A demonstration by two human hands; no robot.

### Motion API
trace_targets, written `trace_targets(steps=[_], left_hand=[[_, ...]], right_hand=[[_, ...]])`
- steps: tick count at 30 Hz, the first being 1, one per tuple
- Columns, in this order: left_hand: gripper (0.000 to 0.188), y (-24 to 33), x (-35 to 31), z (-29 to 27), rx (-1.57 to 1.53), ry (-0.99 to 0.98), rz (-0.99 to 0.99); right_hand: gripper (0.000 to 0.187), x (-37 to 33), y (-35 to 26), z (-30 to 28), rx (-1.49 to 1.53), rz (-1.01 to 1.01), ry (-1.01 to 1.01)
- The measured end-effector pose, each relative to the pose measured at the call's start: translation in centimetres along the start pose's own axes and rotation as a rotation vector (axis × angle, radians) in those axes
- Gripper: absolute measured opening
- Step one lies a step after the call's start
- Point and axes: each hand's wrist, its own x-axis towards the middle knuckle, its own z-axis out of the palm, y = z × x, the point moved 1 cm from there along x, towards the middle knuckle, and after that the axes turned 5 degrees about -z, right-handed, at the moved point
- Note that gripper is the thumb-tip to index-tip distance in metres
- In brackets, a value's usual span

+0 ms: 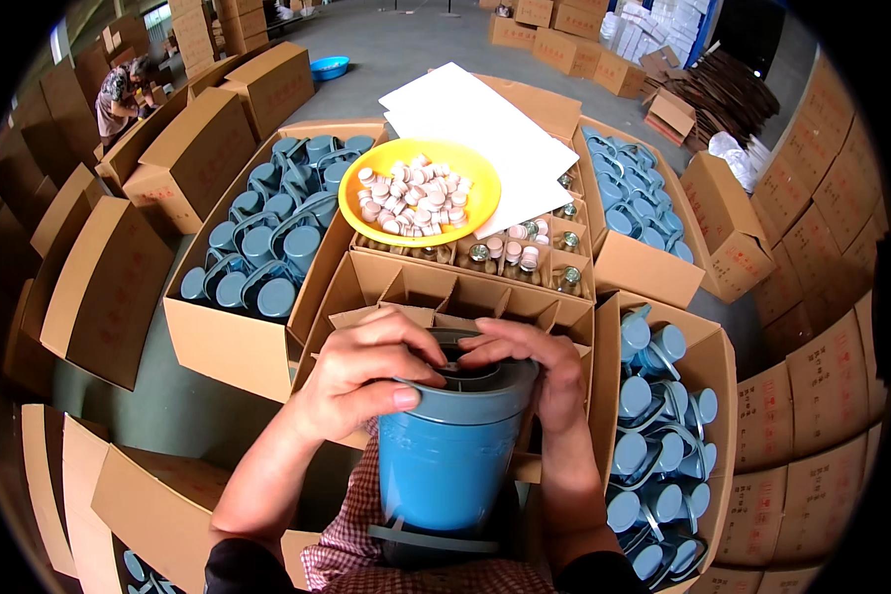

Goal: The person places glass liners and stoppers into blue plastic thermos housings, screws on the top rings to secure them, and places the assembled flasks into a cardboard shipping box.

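Note:
A blue thermos shell (449, 460) with a dark grey-blue rim stands upright close to my body, its round opening facing up. My left hand (366, 371) grips the rim's left side, thumb on the outside and fingers bent over the opening. On the other side, my right hand (540, 361) wraps the rim, its fingertips reaching into the opening. A dark inner ring (457, 377) shows between the fingertips. Whether the fingers pinch anything small inside is hidden. Below the shell a grey-blue curved strip (434, 541) sticks out; a checked cloth (351, 525) lies beside it.
A divided carton (436, 287) lies just ahead. Beyond it, a yellow basin (485, 220) of pinkish-white stoppers and white sheets (485, 129) rest on a carton of glass bottles (568, 277). Cartons of blue-grey lidded parts (257, 243) (663, 450) flank me. A person (119, 99) works far left.

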Motion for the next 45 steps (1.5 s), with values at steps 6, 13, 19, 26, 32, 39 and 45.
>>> trace_targets(steps=[6, 13, 19, 26, 32, 39, 45], left_hand=[[0.026, 6.2, 5.0, 5.5, 0.696, -0.054, -0.083], [0.019, 0.4, 2.3, 0.8, 0.036, -0.016, 0.219], [0.023, 5.9, 5.6, 5.3, 0.602, -0.053, 0.022], [0.021, 0.7, 1.8, 0.9, 0.064, -0.087, 0.223], [0.045, -1.2, 0.5, 2.0, -0.408, 0.256, -0.133], [0.041, -9.3, -14.3, 17.5, -0.835, 0.34, -0.87], [0.032, -7.3, -19.1, 13.8, -0.824, 0.799, -1.187]], right_hand=[[0.058, 1.1, 5.4, 2.4, 0.929, 0.033, 0.243], [0.047, 1.4, -1.0, 0.9, 0.188, 0.279, 0.192], [0.048, 1.6, 4.8, 2.1, 0.908, 0.106, 0.338], [0.037, 0.6, -1.0, 1.1, 0.198, 0.288, 0.213], [0.033, 0.1, -2.9, -0.3, 0.573, -0.185, 0.089], [0.057, -4.6, -5.8, 0.3, 0.054, -0.124, 0.369], [0.031, -19.2, -6.5, 1.0, -0.302, 0.292, -0.337]])
